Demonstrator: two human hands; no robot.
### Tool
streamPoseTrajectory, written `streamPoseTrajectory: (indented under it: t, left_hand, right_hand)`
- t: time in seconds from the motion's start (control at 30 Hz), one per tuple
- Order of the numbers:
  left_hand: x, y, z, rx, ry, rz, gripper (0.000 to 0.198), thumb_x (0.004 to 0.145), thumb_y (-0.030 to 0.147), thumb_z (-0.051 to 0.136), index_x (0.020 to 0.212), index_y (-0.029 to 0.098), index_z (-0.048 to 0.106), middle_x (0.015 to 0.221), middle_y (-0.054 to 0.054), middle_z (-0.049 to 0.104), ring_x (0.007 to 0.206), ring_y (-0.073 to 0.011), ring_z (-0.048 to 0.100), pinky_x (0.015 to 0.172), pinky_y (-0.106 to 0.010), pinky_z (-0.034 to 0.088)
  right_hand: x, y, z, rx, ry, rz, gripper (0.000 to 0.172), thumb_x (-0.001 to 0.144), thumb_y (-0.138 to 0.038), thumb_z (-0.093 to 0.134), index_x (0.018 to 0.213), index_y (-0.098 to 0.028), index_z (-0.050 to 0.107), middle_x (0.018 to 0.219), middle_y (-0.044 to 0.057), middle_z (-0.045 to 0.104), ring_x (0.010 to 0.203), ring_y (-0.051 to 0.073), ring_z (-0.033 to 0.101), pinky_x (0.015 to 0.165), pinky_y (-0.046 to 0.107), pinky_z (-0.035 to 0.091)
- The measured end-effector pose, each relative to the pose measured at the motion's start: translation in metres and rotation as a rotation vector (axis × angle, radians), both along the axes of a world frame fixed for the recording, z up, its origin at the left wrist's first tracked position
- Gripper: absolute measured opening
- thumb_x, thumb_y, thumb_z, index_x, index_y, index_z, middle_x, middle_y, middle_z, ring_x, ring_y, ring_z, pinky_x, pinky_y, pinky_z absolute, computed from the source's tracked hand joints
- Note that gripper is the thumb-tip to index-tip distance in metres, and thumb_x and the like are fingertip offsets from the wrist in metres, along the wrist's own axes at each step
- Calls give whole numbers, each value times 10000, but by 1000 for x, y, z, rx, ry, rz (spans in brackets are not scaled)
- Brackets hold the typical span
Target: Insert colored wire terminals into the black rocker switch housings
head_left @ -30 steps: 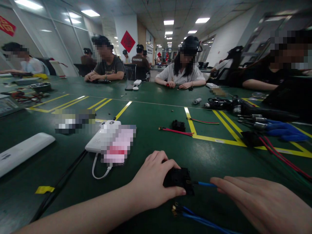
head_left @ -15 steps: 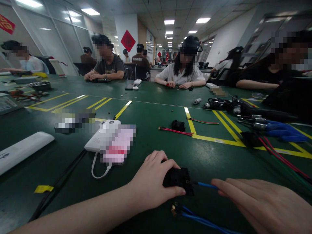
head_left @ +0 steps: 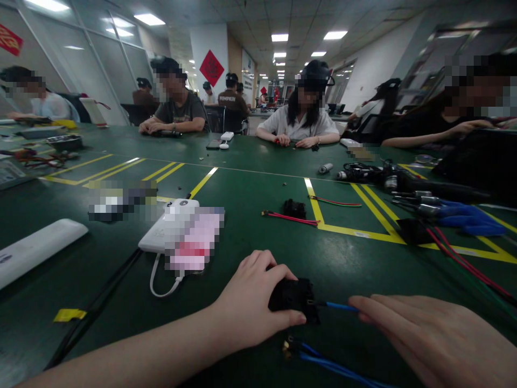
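Note:
My left hand (head_left: 252, 302) grips a small black plastic block (head_left: 294, 297) against the green table (head_left: 242, 237), thumb under it and fingers over its top. A blue wire (head_left: 338, 306) runs out of the block's right side to my right hand (head_left: 428, 337). The right fingertips are pressed together on that wire's far end, and the rest of the hand lies low over the table. More blue wires with brass ends (head_left: 319, 361) lie just in front of the block.
A white power bank with cable (head_left: 172, 231) lies to the left, a white bar (head_left: 36, 250) farther left. A second black block (head_left: 293, 208), red wires (head_left: 291, 217), and tools (head_left: 428, 202) lie beyond. Several people sit around the table.
Both hands hold their places on the block and wire. The view has shifted very slightly.

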State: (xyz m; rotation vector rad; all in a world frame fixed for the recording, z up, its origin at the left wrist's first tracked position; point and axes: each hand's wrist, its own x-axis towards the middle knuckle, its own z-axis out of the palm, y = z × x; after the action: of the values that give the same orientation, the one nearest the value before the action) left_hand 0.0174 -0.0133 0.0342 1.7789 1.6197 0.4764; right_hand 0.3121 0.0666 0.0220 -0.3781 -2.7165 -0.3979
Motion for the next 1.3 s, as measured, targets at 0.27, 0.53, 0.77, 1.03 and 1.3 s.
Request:
streamPoseTrajectory:
  t: [0.27,0.53,0.77,1.03,1.3]
  left_hand:
    - [-2,1,-6,38,-3,-7,495,895,410,1000,1305,217,802,1295,-93,650,1333,-382,585,1192,-580,484]
    - [0,0,-2,14,-5,7,482,904,406,992,1310,236,795,1311,-85,646,1334,-372,583,1192,-569,487]
    - [0,0,-6,29,-4,2,467,892,410,998,1279,237,803,1287,-82,653,1320,-375,592,1177,-569,497]
    - [0,0,-7,35,2,0,492,890,417,1003,1299,229,805,1286,-86,653,1324,-376,591,1182,-576,491]
    - [-1,0,-8,44,-6,4,459,890,436,990,1265,253,799,1290,-73,656,1301,-366,595,1170,-567,501]
  right_hand:
    - [-25,1,20,-60,3,49,490,808,56,400,893,-230,789,747,6,842,524,163,783,528,178,603]
    - [-4,0,2,-9,5,10,563,818,46,439,1095,-254,826,881,29,878,604,201,812,629,255,670]
    - [10,1,-9,-44,-11,-15,603,837,5,452,1208,-277,835,993,39,892,696,235,842,694,325,704]
    - [-21,5,13,-160,-19,15,509,813,50,474,991,-263,833,828,2,868,599,203,818,570,224,648]
    - [11,0,-8,-8,18,-21,614,839,3,468,1252,-278,824,1047,46,897,745,252,851,727,368,716]
